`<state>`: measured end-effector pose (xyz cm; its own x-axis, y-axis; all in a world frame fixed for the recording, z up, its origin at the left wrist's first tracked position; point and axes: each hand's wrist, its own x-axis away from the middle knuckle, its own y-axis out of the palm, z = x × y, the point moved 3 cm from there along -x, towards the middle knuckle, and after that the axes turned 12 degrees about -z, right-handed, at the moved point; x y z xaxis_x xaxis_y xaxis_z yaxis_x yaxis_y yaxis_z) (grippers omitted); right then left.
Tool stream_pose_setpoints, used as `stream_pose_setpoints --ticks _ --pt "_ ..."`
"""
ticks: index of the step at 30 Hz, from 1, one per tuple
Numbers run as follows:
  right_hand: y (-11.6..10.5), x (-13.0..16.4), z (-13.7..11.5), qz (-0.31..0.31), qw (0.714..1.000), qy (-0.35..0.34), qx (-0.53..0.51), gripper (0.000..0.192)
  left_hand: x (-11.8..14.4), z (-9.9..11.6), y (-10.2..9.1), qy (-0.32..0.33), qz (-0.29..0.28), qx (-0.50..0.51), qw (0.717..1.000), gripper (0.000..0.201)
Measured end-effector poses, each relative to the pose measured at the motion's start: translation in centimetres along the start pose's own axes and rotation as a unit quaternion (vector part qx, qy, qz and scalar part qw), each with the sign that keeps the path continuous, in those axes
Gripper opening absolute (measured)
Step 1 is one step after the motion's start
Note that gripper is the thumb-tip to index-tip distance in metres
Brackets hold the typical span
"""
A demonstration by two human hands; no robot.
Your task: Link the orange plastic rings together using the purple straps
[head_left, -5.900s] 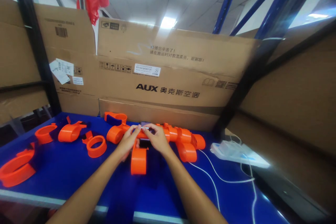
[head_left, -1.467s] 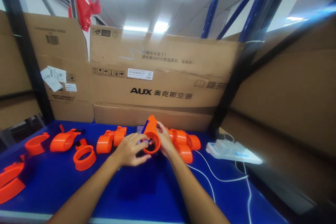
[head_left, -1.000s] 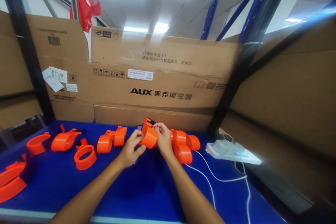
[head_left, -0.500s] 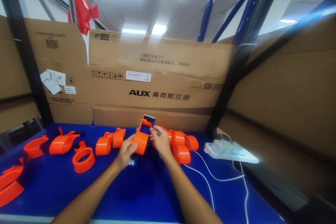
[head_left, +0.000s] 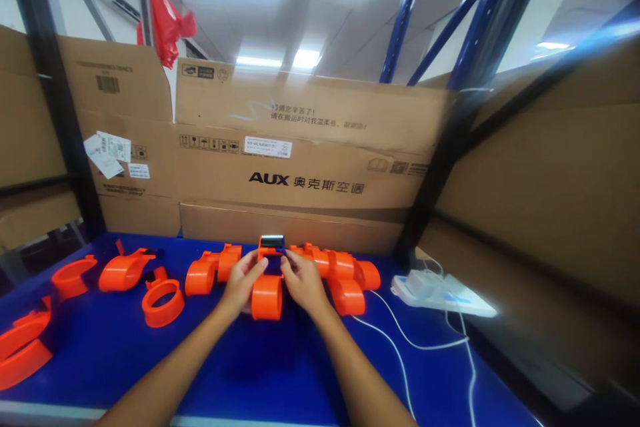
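Between my hands is an orange tape dispenser (head_left: 267, 298), its round ring toward me and its toothed dark cutter end pointing away. My left hand (head_left: 243, 283) grips its left side, thumb on top. My right hand (head_left: 303, 280) holds the right side near the cutter end, fingertips pinched against it. Both hands are closed on this one dispenser, just over the blue tabletop (head_left: 240, 373). Close by on the left lie two more orange dispensers (head_left: 200, 275). A cluster of several orange dispensers (head_left: 348, 295) sits just right of my right hand, partly hidden by it.
More orange dispensers (head_left: 163, 303) are spread over the table's left side. At right, a white power strip (head_left: 443, 293) has white cables (head_left: 425, 347) trailing toward the front edge. A cardboard sheet (head_left: 300, 167) stands along the back, between dark rack posts (head_left: 430, 180).
The dispenser has turned from a tilt to nearly straight, its ring now lower and its cutter edge facing up and away. Both hands have shifted with it.
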<state>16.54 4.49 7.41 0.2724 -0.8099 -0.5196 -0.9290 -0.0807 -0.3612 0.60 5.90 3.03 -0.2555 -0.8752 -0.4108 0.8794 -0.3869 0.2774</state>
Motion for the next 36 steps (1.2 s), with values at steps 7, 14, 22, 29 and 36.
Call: stream_pose_setpoints --ticks 7,14,22,29,36 --pt "0.3 0.1 -0.1 -0.037 0.996 -0.017 0.081 0.028 -0.2 0.1 -0.3 0.015 0.015 -0.016 1.000 0.037" --pt "0.6 -0.1 0.6 -0.015 0.997 -0.006 0.082 0.028 0.0 0.8 -0.1 0.018 0.010 -0.028 0.999 0.036" --pt "0.9 -0.3 1.5 0.018 0.998 0.008 0.059 0.030 -0.3 1.0 0.0 0.023 0.022 -0.024 0.999 0.037" --pt "1.1 -0.5 1.7 0.024 0.999 0.020 0.040 0.031 -0.4 1.3 0.1 0.023 0.025 -0.013 0.999 0.037" --pt "1.8 -0.3 1.4 0.013 1.000 0.009 0.001 0.030 0.3 0.9 -0.3 -0.004 0.090 0.112 0.990 0.033"
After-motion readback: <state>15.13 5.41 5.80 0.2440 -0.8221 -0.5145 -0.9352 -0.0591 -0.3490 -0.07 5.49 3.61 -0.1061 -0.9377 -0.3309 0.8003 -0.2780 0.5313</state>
